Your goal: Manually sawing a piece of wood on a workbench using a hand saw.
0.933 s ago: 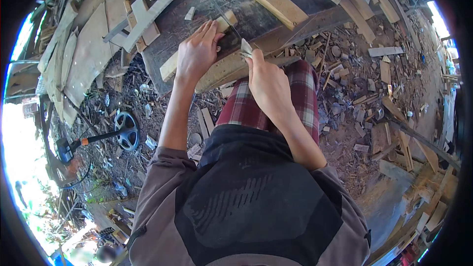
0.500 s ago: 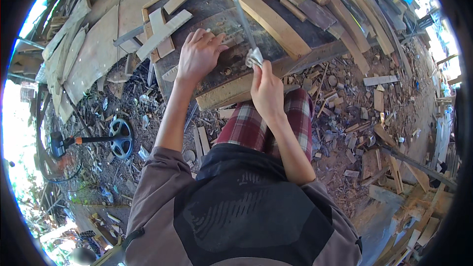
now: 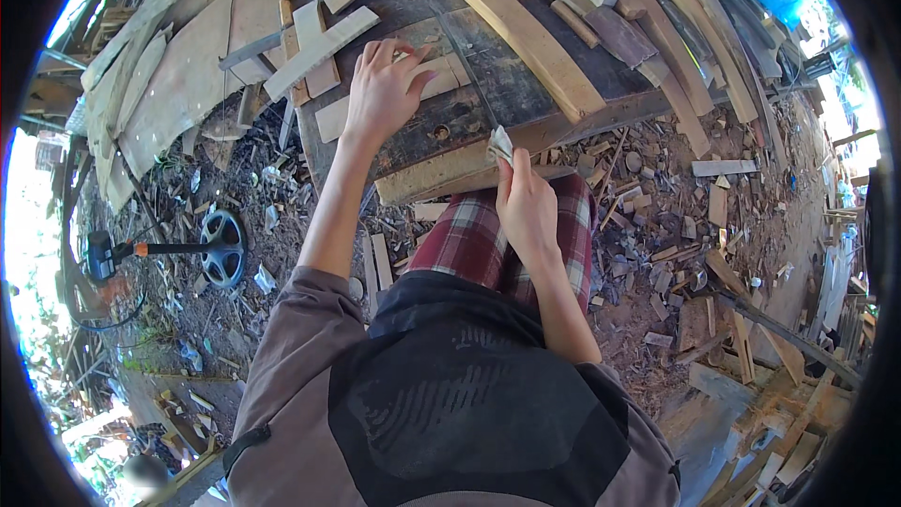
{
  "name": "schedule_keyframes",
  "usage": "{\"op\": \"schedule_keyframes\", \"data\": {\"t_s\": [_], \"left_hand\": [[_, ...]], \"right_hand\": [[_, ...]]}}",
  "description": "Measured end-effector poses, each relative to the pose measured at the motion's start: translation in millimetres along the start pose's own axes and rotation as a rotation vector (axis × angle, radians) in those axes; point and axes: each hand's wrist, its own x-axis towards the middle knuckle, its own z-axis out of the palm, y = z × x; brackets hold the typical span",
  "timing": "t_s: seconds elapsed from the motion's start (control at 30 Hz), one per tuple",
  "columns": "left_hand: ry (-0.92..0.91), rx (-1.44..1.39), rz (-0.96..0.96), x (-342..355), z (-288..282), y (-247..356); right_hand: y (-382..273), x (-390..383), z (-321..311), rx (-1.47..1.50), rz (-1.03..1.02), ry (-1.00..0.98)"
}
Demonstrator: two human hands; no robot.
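Nearest me, the seated person's black-and-grey top gives way to red plaid fabric over the legs, just short of the bench. Above the lap, the right hand has its thumb and fingers clamped on the white-wrapped end of a long, thin, dark tool, which points away across the bench top. Farther forward and to the left, the left hand is over a pale wooden strip lying flat on the bench, its thumb and fingers apart; I can't tell whether the palm touches the wood. The strip shows at both sides of that hand, its right end close beside the tool. Beyond the hands, a long curved board lies across the bench, with pale crossed boards to its left and more timber piled to its right.
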Motion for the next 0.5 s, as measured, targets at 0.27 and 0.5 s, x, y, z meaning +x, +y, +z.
{"op": "schedule_keyframes", "data": {"t_s": [0.27, 0.5], "left_hand": [[0.077, -0.067, -0.067, -27.1, 8.4, 7.5], [0.071, -0.053, -0.057, -27.0, 8.4, 6.6]], "right_hand": [[-12.1, 8.1, -7.3, -0.094, 0.021, -0.13], [-13.4, 9.8, -11.5, -0.128, 0.029, -0.16]]}}
